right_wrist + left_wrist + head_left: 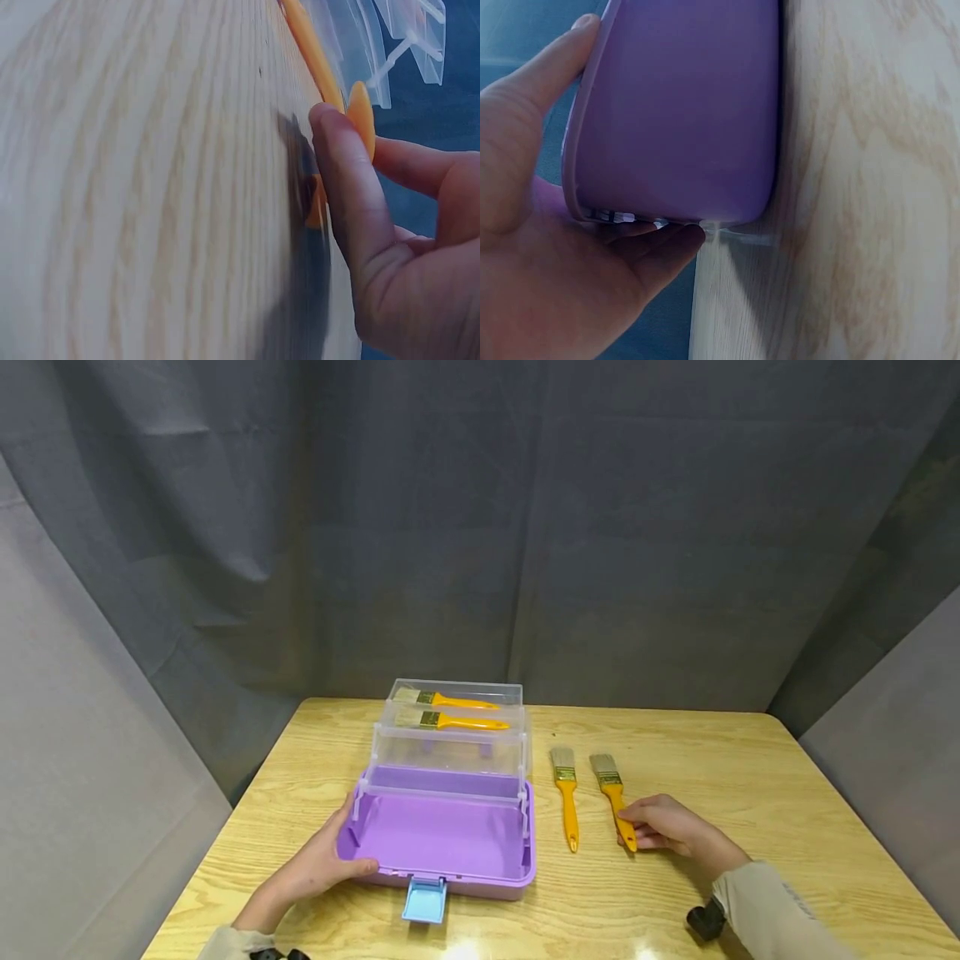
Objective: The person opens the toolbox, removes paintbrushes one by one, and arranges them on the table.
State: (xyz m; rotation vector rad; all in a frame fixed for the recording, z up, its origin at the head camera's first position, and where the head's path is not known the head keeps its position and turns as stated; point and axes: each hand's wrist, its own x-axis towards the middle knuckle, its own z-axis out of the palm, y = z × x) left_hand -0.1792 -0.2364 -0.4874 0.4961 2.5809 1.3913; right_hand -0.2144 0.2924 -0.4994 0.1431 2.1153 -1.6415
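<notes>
Fingertips of the right hand pinch a flat, pale-bristled, yellow-handled paintbrush in the frame's lower right, near a matching brush, while the left hand grips the left end of an open purple plastic box, lower left of centre, below two more such brushes in clear plastic trays.

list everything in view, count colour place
Rectangular plastic box: 1, purple, left of centre
Plastic flap latch: 1, light blue, box front
Stacked plastic trays: count unclear, transparent, above box's rear
Flat paintbrushes: 4, yellow with pale bristles, two in trays, two right of box
Wooden table: 1, light brown, underneath
Cloth curtain: 1, dark grey, behind
Panels: 2, light grey, either side
Wrist devices: 2, black, at wrists
Sleeves: 2, beige, lower edge
Left hand: 1, bare, holding box's left side
Right hand: 1, bare, pinching rightmost paintbrush
</notes>
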